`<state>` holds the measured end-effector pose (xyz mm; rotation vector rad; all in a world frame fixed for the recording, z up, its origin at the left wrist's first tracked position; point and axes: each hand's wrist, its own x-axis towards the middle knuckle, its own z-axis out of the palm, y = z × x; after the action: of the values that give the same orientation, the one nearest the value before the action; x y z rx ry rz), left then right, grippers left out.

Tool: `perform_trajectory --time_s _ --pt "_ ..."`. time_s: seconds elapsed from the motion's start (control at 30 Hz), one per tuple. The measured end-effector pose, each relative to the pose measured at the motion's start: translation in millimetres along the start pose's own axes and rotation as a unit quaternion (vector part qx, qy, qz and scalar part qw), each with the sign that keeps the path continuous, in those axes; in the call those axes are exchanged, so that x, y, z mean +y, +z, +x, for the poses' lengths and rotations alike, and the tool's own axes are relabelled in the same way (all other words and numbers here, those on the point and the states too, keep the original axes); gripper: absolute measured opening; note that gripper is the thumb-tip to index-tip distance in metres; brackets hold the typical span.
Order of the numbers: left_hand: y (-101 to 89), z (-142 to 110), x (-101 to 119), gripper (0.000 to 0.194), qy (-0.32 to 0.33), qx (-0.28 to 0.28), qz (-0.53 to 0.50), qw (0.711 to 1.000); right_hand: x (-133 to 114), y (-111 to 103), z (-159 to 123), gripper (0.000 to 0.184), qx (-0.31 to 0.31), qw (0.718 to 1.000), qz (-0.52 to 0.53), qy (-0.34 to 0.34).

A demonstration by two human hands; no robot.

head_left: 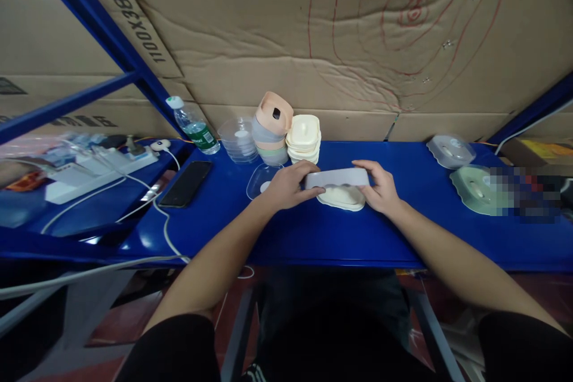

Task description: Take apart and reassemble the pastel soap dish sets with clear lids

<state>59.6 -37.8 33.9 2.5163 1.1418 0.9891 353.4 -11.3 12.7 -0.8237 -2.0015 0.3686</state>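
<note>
My left hand (290,186) and my right hand (380,190) grip opposite ends of a pale grey plastic piece (338,178) with a wavy lower edge, like a shallow box or lid. Both hands are closed on it, thumbs toward me. It is tilted so that one side faces me, above a cream lid (342,199) that lies on the blue table (313,239) and is partly covered from view. Left of my left hand sits a clear plastic bowl (256,182). Behind are a stack of cream lids (304,134) and a stack of coloured containers (271,125).
More clear bowls (239,142) are stacked beside a water bottle (197,129). A black phone (185,184) and a white power strip (101,176) with cables lie at left. At right sit a clear-topped box (450,151) and a green box (472,188). Cardboard (250,18) stands behind.
</note>
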Motion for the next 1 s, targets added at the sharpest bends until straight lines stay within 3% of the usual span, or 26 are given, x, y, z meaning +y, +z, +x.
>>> perform_trajectory --time_s 0.17,0.33,0.47,0.57,0.67,0.77,0.83,0.9,1.0 --pt "-0.6 -1 5 0.037 0.021 0.073 0.039 0.996 -9 2 -1 0.052 0.068 0.995 0.021 0.066" --pt "-0.9 -1 7 0.027 0.063 0.089 0.061 0.992 -4 7 -3 0.052 0.058 0.994 0.041 0.087" --pt "-6.3 -1 3 0.028 -0.004 0.057 0.114 0.992 4 9 -1 0.073 0.009 0.993 0.099 0.059" --pt "-18.1 -4 -9 0.027 -0.065 0.079 0.114 0.988 9 5 2 0.087 -0.075 0.996 0.057 -0.007" --pt "-33.0 -9 -26 0.03 -0.096 0.146 0.098 0.98 12 2 5 0.076 -0.178 0.981 -0.032 -0.066" --pt "-43.4 -13 -36 0.05 -0.117 0.177 0.092 0.973 14 2 8 0.051 -0.182 0.979 -0.058 -0.075" --pt "-45.4 -13 -35 0.07 -0.133 0.139 0.087 0.977 14 2 9 0.04 -0.145 0.985 -0.074 -0.051" --pt "-43.9 -11 -30 0.082 -0.14 0.063 0.096 0.983 16 1 9 0.036 -0.131 0.986 -0.097 -0.027" --pt "-38.3 -8 -20 0.074 -0.136 -0.047 0.132 0.981 19 -1 9 0.035 -0.177 0.976 -0.127 -0.013"
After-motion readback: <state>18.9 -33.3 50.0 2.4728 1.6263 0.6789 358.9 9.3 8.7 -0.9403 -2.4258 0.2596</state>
